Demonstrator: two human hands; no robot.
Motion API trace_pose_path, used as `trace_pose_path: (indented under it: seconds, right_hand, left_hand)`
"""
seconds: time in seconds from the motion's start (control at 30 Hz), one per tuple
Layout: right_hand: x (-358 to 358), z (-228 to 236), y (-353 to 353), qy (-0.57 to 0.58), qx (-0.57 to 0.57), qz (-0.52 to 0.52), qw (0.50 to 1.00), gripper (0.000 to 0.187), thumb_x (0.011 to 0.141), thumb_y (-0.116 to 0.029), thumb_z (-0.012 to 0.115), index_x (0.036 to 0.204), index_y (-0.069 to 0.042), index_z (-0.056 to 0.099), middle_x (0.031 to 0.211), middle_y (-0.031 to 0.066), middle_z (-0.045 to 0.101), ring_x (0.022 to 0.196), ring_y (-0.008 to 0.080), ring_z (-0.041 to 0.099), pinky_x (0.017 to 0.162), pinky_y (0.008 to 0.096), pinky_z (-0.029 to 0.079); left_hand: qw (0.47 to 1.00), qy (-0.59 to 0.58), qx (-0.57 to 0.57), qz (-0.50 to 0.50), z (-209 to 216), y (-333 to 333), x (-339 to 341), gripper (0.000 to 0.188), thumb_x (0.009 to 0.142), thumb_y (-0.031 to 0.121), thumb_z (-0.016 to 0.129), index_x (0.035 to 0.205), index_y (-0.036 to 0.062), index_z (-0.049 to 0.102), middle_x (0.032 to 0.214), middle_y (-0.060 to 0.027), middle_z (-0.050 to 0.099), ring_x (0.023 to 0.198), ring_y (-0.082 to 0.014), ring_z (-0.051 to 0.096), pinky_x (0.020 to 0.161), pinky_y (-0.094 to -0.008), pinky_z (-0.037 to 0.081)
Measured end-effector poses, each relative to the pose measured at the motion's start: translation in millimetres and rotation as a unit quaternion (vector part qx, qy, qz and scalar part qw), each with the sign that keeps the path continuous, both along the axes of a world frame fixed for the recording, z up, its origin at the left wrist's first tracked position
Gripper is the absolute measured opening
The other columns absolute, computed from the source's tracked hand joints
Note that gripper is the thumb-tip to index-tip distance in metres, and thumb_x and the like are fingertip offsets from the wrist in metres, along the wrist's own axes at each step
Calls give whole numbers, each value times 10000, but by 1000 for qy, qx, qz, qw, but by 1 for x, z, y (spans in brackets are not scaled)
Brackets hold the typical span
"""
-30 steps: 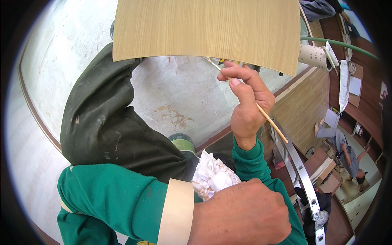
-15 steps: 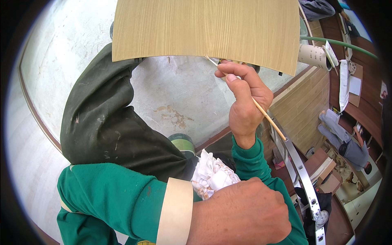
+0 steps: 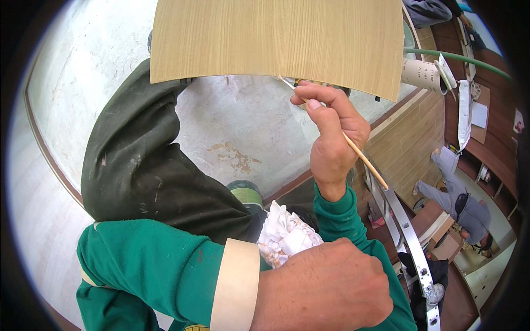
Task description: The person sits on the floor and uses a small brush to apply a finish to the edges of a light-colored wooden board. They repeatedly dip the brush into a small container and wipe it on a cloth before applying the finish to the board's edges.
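Observation:
A thin paintbrush (image 3: 364, 160) with a light wooden handle is pinched in my right hand (image 3: 338, 129). Its fine tip meets the lower edge of a wood-grain panel (image 3: 276, 38). My left hand (image 3: 326, 284) lies across my right forearm, back upward, with its fingers curled under and hidden. From beneath it sticks out a crumpled white rag (image 3: 287, 238) with brown stains, which the closed hand appears to grip. A band of pale tape (image 3: 234, 284) circles my left sleeve near the wrist.
A metal rail (image 3: 411, 237) runs beside my right arm. At the right, a co-worker (image 3: 461, 201) bends over near cardboard boxes (image 3: 447, 245). A roll of sandpaper (image 3: 422, 74) and a green hose (image 3: 458, 56) are at the upper right. A green-banded round container (image 3: 247, 196) is below my knee.
The co-worker at the right has shifted position and bent lower. My hands, the brush and the panel have barely moved; the brush tip stays at the panel's edge.

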State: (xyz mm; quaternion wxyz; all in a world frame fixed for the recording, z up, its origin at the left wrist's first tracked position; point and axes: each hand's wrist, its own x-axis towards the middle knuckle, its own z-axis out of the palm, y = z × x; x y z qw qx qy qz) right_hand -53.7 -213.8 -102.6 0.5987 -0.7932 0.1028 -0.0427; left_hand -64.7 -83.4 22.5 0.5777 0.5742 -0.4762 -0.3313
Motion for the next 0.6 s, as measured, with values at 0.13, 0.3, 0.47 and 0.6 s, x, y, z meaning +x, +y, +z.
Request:
trace_pose_path:
  seconds: [0.13, 0.3, 0.47, 0.6]
  right_hand:
    - [1, -3, 4, -5, 31, -24, 999, 131, 867, -73, 624, 898, -27, 742, 803, 50, 719, 811, 177, 634, 1052, 401, 381]
    - [0, -4, 3, 0, 26, -24, 999, 128, 868, -74, 624, 900, -43, 743, 793, 42, 712, 847, 186, 644, 1106, 448, 356]
    - [-2, -4, -1, -6, 1, -8, 1000, 134, 875, -83, 620, 908, -58, 747, 795, 31, 715, 898, 192, 658, 1141, 488, 326]
    - [-1, -1, 0, -9, -1, -16, 1000, 137, 883, -96, 620, 910, -59, 749, 801, 33, 719, 895, 191, 666, 1137, 488, 329]
  left_hand:
    - [1000, -10, 10, -6, 1, -1, 0, 181, 784, 154, 701, 673, 13, 676, 729, -161, 692, 682, -289, 727, 555, -388, 562]
    - [1000, 0, 7, -16, 0, 0, 0, 188, 788, 153, 699, 666, 14, 665, 709, -156, 681, 667, -284, 721, 547, -386, 556]
    - [998, 53, -19, 14, -4, -9, -12, 174, 745, 137, 702, 664, -13, 666, 688, -191, 662, 651, -353, 698, 564, -432, 554]
    - [1000, 5, -1, 6, -1, -3, -5, 189, 780, 149, 698, 664, 3, 667, 706, -166, 678, 660, -300, 713, 547, -399, 554]
